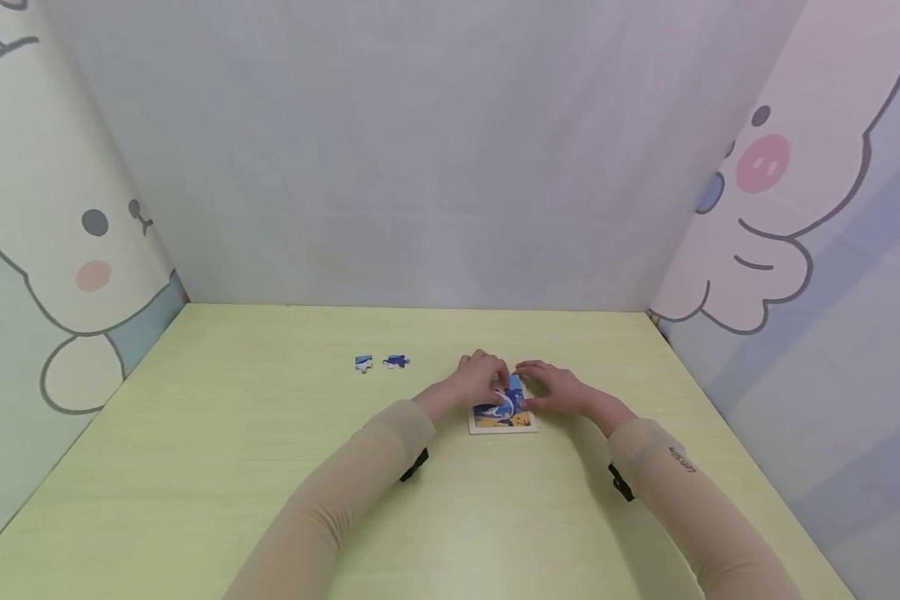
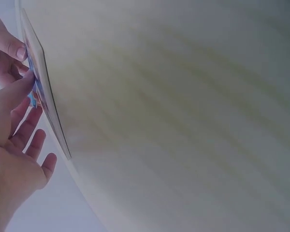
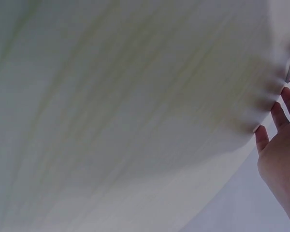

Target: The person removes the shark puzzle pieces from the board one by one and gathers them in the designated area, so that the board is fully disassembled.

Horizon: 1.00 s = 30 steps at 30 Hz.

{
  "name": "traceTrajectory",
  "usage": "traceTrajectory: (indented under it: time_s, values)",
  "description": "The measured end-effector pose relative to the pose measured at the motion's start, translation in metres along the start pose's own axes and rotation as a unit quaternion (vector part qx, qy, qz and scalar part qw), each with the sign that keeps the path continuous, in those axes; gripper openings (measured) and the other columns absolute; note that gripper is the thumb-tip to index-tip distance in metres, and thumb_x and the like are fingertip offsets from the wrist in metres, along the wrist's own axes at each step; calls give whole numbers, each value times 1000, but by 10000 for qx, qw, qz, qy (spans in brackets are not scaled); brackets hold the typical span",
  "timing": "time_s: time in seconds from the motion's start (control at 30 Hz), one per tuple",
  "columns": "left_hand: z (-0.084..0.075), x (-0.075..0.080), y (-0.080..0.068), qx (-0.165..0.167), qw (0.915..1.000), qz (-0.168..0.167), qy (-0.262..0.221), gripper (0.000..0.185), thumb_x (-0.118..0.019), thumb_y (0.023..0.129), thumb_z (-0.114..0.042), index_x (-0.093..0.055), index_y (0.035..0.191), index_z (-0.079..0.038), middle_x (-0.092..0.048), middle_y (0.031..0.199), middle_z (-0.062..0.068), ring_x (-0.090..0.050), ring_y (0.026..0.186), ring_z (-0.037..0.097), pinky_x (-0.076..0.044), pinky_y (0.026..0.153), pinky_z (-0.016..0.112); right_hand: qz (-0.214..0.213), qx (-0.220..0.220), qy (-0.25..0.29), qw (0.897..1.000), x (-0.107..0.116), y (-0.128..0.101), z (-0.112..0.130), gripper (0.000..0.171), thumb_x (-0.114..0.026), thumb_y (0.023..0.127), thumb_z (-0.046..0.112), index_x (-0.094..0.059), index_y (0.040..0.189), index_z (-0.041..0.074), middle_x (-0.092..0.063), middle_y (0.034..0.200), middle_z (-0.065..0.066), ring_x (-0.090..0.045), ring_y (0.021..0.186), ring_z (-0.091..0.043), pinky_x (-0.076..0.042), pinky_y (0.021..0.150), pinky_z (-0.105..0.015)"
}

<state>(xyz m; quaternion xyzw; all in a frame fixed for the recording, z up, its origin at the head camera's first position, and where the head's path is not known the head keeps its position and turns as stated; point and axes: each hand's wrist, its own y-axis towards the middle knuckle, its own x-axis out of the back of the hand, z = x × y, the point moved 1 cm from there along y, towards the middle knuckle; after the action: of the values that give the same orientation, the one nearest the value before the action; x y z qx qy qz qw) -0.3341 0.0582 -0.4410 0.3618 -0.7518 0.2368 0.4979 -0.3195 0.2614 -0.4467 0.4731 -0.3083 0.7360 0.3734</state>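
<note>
Dial centred on the puzzle board [image 1: 503,431]. Two loose puzzle pieces [image 1: 396,362] lie near ten o'clock on the desk [image 1: 195,467]: presumably light, stiff, best pinched by opposite edges (thin, so awkward to lift). Left hand [image 1: 482,381] arches over the board's eleven o'clock corner, fingertips close together; whether it pinches a piece, cannot tell. It obstructs that corner. The board, likely rigid and light, is best steadied by its pale rim. Right hand [image 1: 560,389] is spread wide at two o'clock, thumb reaching over the picture.
</note>
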Motion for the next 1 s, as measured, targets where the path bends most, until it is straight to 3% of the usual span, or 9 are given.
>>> traceTrajectory:
  time_s: [0.13, 0.23, 0.57, 0.8, 1.0]
  values:
    - [0, 1, 0, -27, 9998, -71, -205, 43, -74, 82, -30, -59, 120, -19, -61, 112, -7, -45, 110, 16, -33, 97, 40, 38, -87, 43, 9999, 0, 1, 0, 65, -64, 87, 41, -42, 141, 13, -34, 149, -13, -30, 136, -39, -22, 104, -64]
    - [0, 0, 1, -102, 9996, -136, -242, 42, -72, 84, -28, -60, 123, -20, -62, 111, -7, -46, 107, 15, -34, 95, 39, 45, -122, 78, 9999, 0, 1, 1, 67, -65, 87, 42, -41, 142, 13, -34, 149, -12, -30, 136, -39, -23, 104, -63]
    - [-3, 3, -1, -230, 9990, -289, -242, 22, -61, 92, -22, -62, 114, -21, -65, 101, -7, -51, 99, 14, -38, 93, 42, 75, -108, 62, 9999, -3, 0, 2, 67, -63, 88, 43, -40, 143, 13, -34, 149, -12, -30, 136, -39, -22, 102, -67]
    - [-5, 5, 0, -326, 9974, -575, -304, 17, -60, 93, -20, -63, 110, -22, -66, 98, -4, -55, 92, 13, -43, 86, 35, 95, -179, 36, 9998, -1, 0, 1, 70, -63, 87, 45, -38, 144, 12, -33, 150, -12, -30, 137, -39, -22, 104, -65]
    - [-5, 19, 1, -218, 9958, -613, -640, 16, -59, 93, -18, -63, 109, -21, -63, 95, -4, -55, 88, 12, -44, 81, 28, 73, -178, -97, 9998, 1, 1, 0, 72, -62, 87, 48, -38, 144, 11, -34, 149, -13, -30, 136, -39, -23, 104, -63]
